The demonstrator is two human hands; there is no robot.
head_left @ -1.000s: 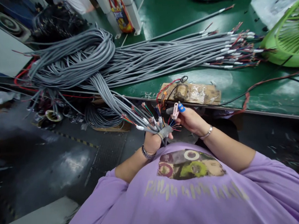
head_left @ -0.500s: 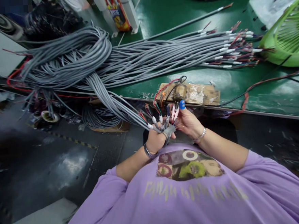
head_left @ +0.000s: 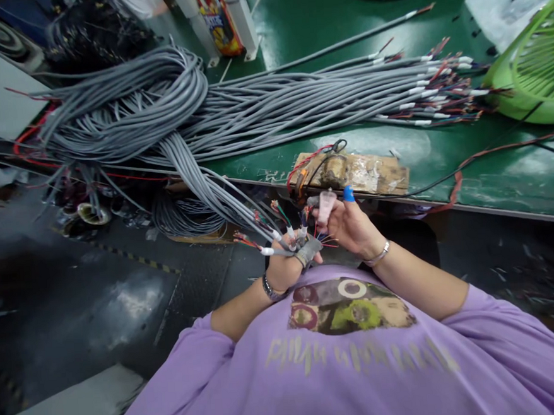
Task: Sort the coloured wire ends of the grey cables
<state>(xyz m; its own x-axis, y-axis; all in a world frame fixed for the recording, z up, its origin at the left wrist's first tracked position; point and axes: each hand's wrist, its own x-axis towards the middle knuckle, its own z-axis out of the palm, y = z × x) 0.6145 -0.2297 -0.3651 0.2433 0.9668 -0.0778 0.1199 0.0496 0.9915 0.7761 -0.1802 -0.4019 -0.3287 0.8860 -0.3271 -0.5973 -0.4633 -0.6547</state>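
My left hand (head_left: pixel 284 270), with a grey wrap on its thumb, is closed around several grey cables (head_left: pixel 212 190) near their stripped ends. White collars and thin coloured wires (head_left: pixel 277 209) fan out above it, and fine wires stick out past the thumb. To its right, my right hand (head_left: pixel 358 230) wears a blue cover (head_left: pixel 348 193) on the thumb. Its fingers are closed on a small pale pink tool (head_left: pixel 326 208), blurred, whose exact kind I cannot make out. The tool's tip points toward the wire ends.
A large grey cable bundle (head_left: pixel 298 105) lies along the green table (head_left: pixel 445 170). At its edge sits a wooden block (head_left: pixel 374 172) with leads on it. A green fan-like basket (head_left: pixel 533 69) stands right; coiled cables (head_left: pixel 187 220) lie below the table.
The pink tool has turned in my right hand, and that hand has shifted slightly right. One cable end now points left beyond my left hand, apart from the others.
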